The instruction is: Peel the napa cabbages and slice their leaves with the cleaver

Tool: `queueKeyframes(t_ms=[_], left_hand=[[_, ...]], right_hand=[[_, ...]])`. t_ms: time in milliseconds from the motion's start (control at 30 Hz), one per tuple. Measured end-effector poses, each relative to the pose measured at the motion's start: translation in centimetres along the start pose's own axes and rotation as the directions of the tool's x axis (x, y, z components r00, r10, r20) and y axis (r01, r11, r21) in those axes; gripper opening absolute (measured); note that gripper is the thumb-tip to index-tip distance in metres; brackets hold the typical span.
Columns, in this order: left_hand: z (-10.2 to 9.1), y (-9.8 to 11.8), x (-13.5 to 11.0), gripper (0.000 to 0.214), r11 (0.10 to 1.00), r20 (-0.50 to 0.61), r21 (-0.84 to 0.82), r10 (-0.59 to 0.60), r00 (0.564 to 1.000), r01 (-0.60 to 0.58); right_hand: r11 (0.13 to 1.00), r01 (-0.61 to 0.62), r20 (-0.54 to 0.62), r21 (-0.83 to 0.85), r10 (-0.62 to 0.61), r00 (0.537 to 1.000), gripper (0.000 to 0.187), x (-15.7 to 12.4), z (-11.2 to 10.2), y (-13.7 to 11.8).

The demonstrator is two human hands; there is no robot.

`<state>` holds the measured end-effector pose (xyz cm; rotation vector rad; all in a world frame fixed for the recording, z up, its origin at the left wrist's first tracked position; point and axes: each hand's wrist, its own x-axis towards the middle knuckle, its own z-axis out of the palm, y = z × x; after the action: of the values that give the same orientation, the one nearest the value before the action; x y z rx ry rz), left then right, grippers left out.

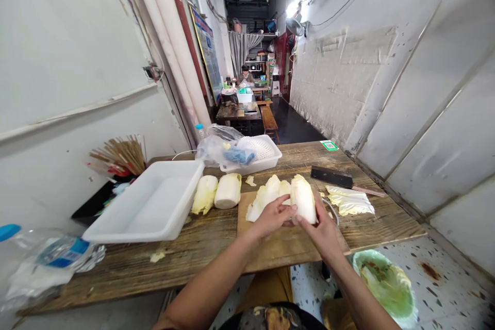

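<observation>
A napa cabbage split lengthwise lies on a wooden cutting board (270, 247). My left hand (273, 216) grips the base of the left half (266, 197). My right hand (323, 227) is closed on the base of the right half (303, 198), and the two halves are spread apart at the top. Two more cabbage pieces (216, 193) lie just left of the board. A cleaver (340, 179) rests on the table to the right, beside loose cabbage leaves (350, 201).
An empty white tray (150, 206) sits at the left, and a white basket (266, 160) with plastic bags behind. Chopsticks (118, 154) stand by the wall. A water bottle (50, 255) lies at the near left. A green-lined bin (386, 283) is on the floor at right. A person sits far down the corridor.
</observation>
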<state>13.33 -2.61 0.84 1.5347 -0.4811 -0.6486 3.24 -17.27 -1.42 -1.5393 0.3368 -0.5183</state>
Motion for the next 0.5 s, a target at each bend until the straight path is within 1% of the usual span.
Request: queueKeyframes(t_ms=[33, 67, 100, 167, 200, 300, 400, 467, 500], left_hand=[[0.2, 0.1, -0.2, 0.071, 0.986, 0.054, -0.159, -0.032, 0.998, 0.04], [0.2, 0.1, -0.4, 0.074, 0.959, 0.08, -0.276, -0.046, 0.996, 0.066], [0.0, 0.2, -0.5, 0.075, 0.93, 0.096, -0.359, -0.051, 0.994, 0.082], [-0.6, 0.2, -0.8, 0.073, 0.875, 0.154, -0.466, -0.068, 0.986, 0.133], [-1.0, 0.3, -1.0, 0.072, 0.848, 0.189, -0.505, -0.075, 0.979, 0.162], [-1.7, 0.3, -1.5, 0.067, 0.798, 0.246, -0.57, -0.062, 0.967, 0.197], [-1.9, 0.3, -1.9, 0.064, 0.804, 0.255, -0.568, -0.03, 0.967, 0.175], [-2.0, 0.4, -1.9, 0.066, 0.809, 0.251, -0.562, -0.034, 0.967, 0.174], [-2.0, 0.4, -1.9, 0.069, 0.803, 0.249, -0.566, -0.048, 0.967, 0.185]], right_hand=[[0.994, 0.053, 0.02, -0.098, -0.051, 0.999, 0.075, -0.3, 0.3, -0.5], [0.975, 0.114, 0.043, -0.191, -0.108, 0.993, 0.074, -0.4, 0.6, -1.0], [0.951, 0.181, 0.077, -0.25, -0.167, 0.983, 0.068, -0.5, 0.7, -1.4], [0.915, 0.294, 0.147, -0.278, -0.262, 0.954, 0.053, -0.4, 0.7, -2.3], [0.902, 0.329, 0.168, -0.279, -0.292, 0.942, 0.047, -0.3, 0.6, -2.7], [0.891, 0.376, 0.229, -0.255, -0.322, 0.919, 0.042, -0.1, 0.3, -3.8], [0.872, 0.422, 0.278, -0.248, -0.354, 0.893, 0.041, -0.4, 0.1, -4.1], [0.826, 0.489, 0.288, -0.28, -0.414, 0.864, 0.041, -0.6, 0.0, -3.8], [0.783, 0.535, 0.275, -0.318, -0.464, 0.842, 0.041, -0.6, 0.0, -3.5]])
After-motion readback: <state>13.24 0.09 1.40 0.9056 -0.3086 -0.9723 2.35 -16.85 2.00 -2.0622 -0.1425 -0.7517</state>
